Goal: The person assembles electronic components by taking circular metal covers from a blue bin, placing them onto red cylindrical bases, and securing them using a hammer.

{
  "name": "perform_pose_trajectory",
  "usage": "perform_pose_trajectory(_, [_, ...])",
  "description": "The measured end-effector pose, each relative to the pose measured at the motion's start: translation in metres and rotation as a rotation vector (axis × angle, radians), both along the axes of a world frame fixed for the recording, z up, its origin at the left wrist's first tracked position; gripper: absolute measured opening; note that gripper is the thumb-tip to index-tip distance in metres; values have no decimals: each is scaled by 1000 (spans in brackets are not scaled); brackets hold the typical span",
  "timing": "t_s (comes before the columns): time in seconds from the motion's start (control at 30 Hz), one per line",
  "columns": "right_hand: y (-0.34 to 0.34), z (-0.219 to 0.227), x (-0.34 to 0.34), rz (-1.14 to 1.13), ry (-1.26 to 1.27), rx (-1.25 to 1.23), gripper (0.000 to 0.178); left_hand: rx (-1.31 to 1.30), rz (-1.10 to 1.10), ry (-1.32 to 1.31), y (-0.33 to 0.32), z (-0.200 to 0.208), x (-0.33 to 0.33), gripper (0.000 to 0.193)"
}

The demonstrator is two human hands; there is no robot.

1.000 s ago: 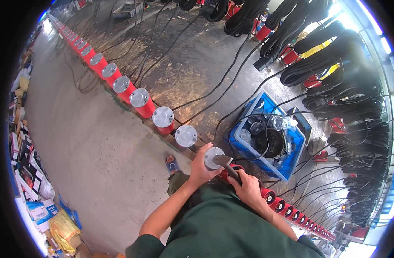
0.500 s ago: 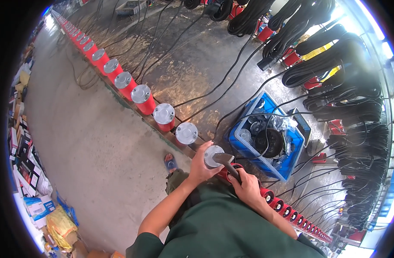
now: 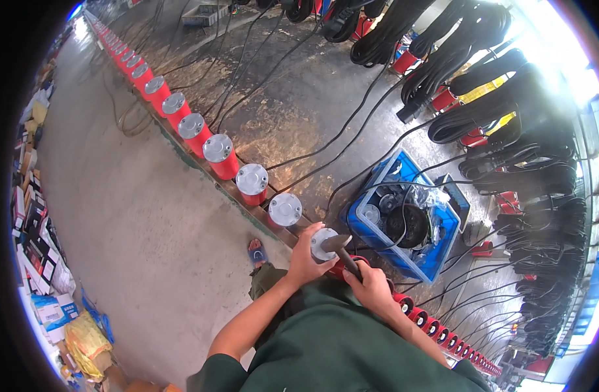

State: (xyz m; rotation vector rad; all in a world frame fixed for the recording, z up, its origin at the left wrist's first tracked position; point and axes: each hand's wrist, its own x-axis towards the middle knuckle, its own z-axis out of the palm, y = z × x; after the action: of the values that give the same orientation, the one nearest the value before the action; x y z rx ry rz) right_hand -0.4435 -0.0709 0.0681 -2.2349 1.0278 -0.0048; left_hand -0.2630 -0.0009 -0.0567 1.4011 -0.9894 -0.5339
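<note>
My left hand (image 3: 306, 257) is wrapped round the side of a silver round end cap (image 3: 319, 243) on top of a red cylinder in the row. In my right hand (image 3: 372, 285) is a hammer (image 3: 346, 253), gripped by its handle. The dark hammer head lies over the cap's right edge; whether it touches the metal I cannot tell. On the far side of my left hand stands another silver-capped cylinder (image 3: 285, 210). Nearer to me, beyond my right hand, are uncapped red cylinders (image 3: 417, 317) with dark insides.
A long rail (image 3: 231, 191) carries the row of cylinders. Right of it sits a blue crate (image 3: 430, 266) of black and clear parts. Black cables (image 3: 351, 124) cross the floor toward hanging cable coils (image 3: 495, 104). Boxes and bags (image 3: 83, 340) line the left.
The hammer head has shifted slightly left over the cap and appears tilted differently. My left hand keeps its hold. The whole view has moved a little.
</note>
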Motion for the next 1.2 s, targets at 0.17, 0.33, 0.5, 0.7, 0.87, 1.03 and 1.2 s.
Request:
perform_pose_trajectory(0.17, [9,28,11,-96,-161,4,27,-39,25,-6,3,-7,-3,87])
perform_pose_trajectory(0.33, [-1,-7,-4,-60,18,78,31,-18,19,17,4,-3,-4,90])
perform_pose_trajectory(0.5, [-2,52,16,-103,-53,155,30,-23,39,60,3,-1,-3,92])
perform_pose_trajectory(0.7, [-2,-3,0,38,175,-61,30,-17,45,120,1,-7,-6,95])
perform_pose_trajectory(0.87, [5,45,21,-11,-19,83,30,-34,76,114,13,-10,-5,96])
perform_pose_trajectory(1.03, [11,-12,7,-81,217,21,31,-14,22,57,0,-12,-6,94])
perform_pose_trajectory(1.2, [-22,18,-13,-307,-160,554,27,-41,57,21,-3,1,-6,88])
